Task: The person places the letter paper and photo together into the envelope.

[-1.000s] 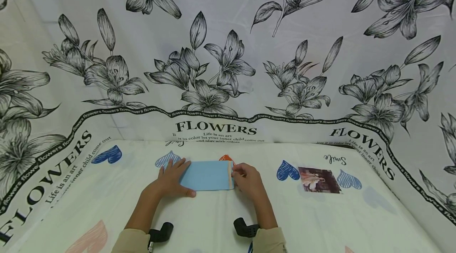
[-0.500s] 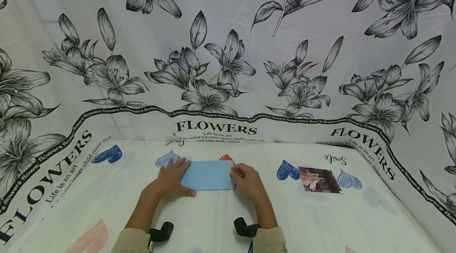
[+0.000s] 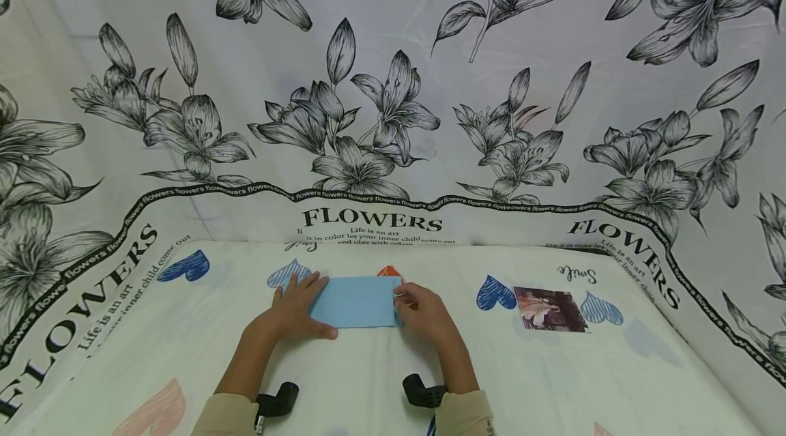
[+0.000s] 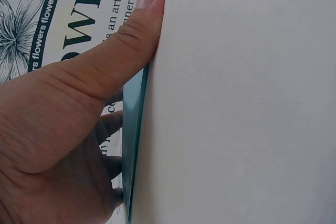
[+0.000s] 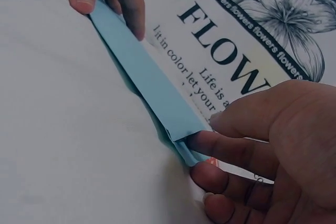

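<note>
A light blue paper envelope [image 3: 359,301] lies flat on the white patterned cloth, in the middle of the head view. My left hand [image 3: 295,308] rests over its left end with fingers spread, thumb along the near edge. In the left wrist view that thumb [image 4: 142,19] lies against the blue edge. At the other end, my right hand [image 3: 422,313] has curled fingers on the envelope's right edge. The right wrist view shows layers standing slightly apart there, with the index fingertip [image 5: 202,142] under the upper layer and the thumb just above the corner.
A printed photo [image 3: 551,310] lies on the cloth [image 3: 522,381] to the right, between printed blue hearts. A flower-printed curtain [image 3: 393,115] hangs behind the table. Black wrist cameras are strapped at both cuffs.
My right fingers have shifted slightly left on the envelope's end. The pale strip along that end, visible before, no longer shows. My left hand has stayed put.
</note>
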Demonstrator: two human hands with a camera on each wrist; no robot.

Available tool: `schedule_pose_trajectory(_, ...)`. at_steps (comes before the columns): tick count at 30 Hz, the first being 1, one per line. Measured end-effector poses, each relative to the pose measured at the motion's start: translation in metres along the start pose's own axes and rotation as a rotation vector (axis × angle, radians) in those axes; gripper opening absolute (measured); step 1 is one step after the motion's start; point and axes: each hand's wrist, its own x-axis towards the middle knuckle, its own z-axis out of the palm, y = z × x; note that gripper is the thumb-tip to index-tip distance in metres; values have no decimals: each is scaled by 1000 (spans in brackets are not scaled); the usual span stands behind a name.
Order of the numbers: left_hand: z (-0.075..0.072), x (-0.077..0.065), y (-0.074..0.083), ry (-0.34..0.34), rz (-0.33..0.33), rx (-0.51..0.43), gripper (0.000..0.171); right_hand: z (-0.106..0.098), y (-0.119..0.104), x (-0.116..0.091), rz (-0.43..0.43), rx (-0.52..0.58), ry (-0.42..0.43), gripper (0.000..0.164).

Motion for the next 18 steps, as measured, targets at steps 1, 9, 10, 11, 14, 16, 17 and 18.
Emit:
schedule_pose_trajectory(1, 0, 0, 0, 0, 0, 0, 115, 0, 0, 0, 1, -1, -2, 24)
schedule_pose_trajectory(9, -2, -2, 3, 4, -12, 7, 116, 1, 1, 0, -17, 18, 0, 24)
schedule_pose_trajectory(10, -2, -2, 4, 7, -14, 9, 116, 1, 1, 0, -16, 21, 1, 24)
schedule_pose_trajectory(11, -2, -2, 4, 9, -15, 9, 116, 1, 1, 0, -18, 24, 2, 24)
schedule_pose_trajectory(14, -2, -2, 5, 20, -19, 14, 116, 2, 2, 0, -18, 32, 5, 24)
schedule_pose_trajectory(16, -1, -1, 4, 32, -16, 17, 116, 2, 2, 0, -20, 33, 9, 24)
schedule_pose_trajectory(17, 0, -1, 4, 36, -16, 19, 116, 2, 2, 0, -24, 34, 12, 24)
schedule_pose_trajectory(18, 1, 0, 3, 42, -16, 23, 116, 2, 2, 0, -27, 34, 14, 24)
